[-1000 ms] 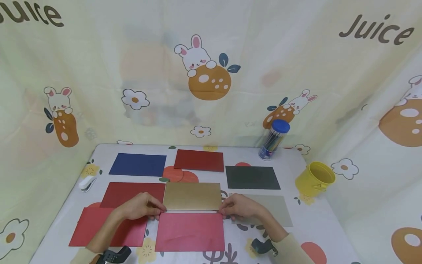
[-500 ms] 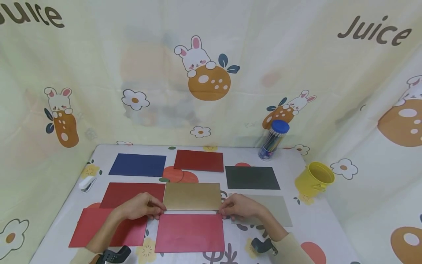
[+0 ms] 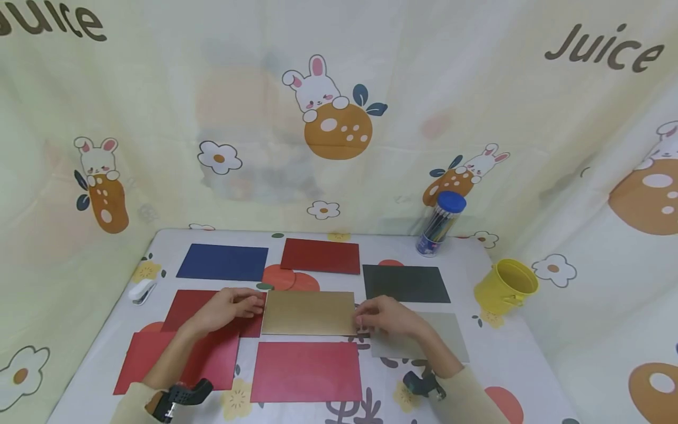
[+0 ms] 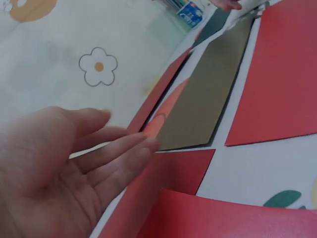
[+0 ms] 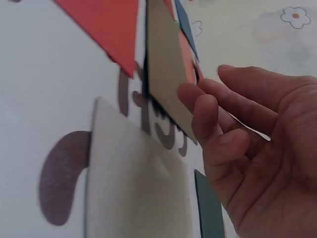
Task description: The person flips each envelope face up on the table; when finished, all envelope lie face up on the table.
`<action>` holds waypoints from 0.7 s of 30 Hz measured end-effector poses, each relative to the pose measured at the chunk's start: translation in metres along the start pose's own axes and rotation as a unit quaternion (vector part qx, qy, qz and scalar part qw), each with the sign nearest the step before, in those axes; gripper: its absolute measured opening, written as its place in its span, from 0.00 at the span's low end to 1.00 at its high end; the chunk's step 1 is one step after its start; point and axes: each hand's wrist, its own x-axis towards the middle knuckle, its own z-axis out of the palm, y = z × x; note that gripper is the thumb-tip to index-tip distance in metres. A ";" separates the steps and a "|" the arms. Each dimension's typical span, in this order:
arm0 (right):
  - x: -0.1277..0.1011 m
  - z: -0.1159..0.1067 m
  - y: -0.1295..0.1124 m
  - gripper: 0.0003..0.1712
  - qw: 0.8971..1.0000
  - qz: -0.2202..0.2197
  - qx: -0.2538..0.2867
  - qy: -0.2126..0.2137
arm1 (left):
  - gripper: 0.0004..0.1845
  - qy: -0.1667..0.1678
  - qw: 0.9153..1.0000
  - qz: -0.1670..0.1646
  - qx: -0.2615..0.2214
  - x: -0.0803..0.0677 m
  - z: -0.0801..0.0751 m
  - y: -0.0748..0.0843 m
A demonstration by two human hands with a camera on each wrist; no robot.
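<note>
A gold rectangular card (image 3: 309,313) lies in the middle of the table, its long side facing me. At its left end is my left hand (image 3: 226,309), fingers loosely extended; in the left wrist view the fingertips (image 4: 151,145) appear right by the card's corner. My right hand (image 3: 389,318) is at the card's right end with relaxed, partly bent fingers (image 5: 205,111) and nothing gripped between them. A pinkish-red card (image 3: 306,372) lies in front of the gold one. Beneath the right forearm is a pale grey card (image 3: 445,333), partly covered by it.
Two overlapping red cards (image 3: 129,362) lie under the left forearm. Along the back are a blue card (image 3: 222,262), a dark red card (image 3: 320,256) and a dark green card (image 3: 406,283). A white stapler (image 3: 142,291), a blue-lidded pencil jar (image 3: 441,224) and a yellow bucket (image 3: 503,288) stand around.
Both hands have left the gold card's front corners. The left has shifted up and slightly left, the right slightly up and right. The cards stay about where they were.
</note>
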 end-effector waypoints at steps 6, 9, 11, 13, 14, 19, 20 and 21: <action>0.007 -0.006 0.005 0.19 0.996 0.005 0.056 0.065 | 0.27 0.024 0.997 -0.022 -0.068 0.006 -0.004 -0.005; 0.009 -0.007 0.007 0.21 0.992 0.017 0.088 0.086 | 0.28 0.015 0.996 -0.025 -0.088 0.009 -0.003 -0.007; 0.010 -0.006 0.007 0.21 0.989 0.030 0.107 0.095 | 0.28 0.009 0.995 -0.030 -0.092 0.011 -0.001 -0.008; 0.011 -0.006 0.007 0.21 0.986 0.045 0.122 0.100 | 0.30 0.005 0.996 -0.034 -0.083 0.013 0.001 -0.008; 0.011 -0.005 0.007 0.21 0.985 0.051 0.128 0.103 | 0.30 0.003 0.997 -0.035 -0.076 0.014 0.002 -0.009; 0.015 -0.003 0.009 0.22 0.981 0.063 0.150 0.109 | 0.30 0.006 0.998 -0.038 -0.049 0.017 0.006 -0.010; 0.016 -0.002 0.010 0.22 0.980 0.062 0.153 0.109 | 0.29 0.006 0.998 -0.037 -0.051 0.018 0.007 -0.010; 0.016 -0.002 0.010 0.22 0.980 0.060 0.158 0.107 | 0.29 0.005 0.998 -0.035 -0.053 0.019 0.007 -0.010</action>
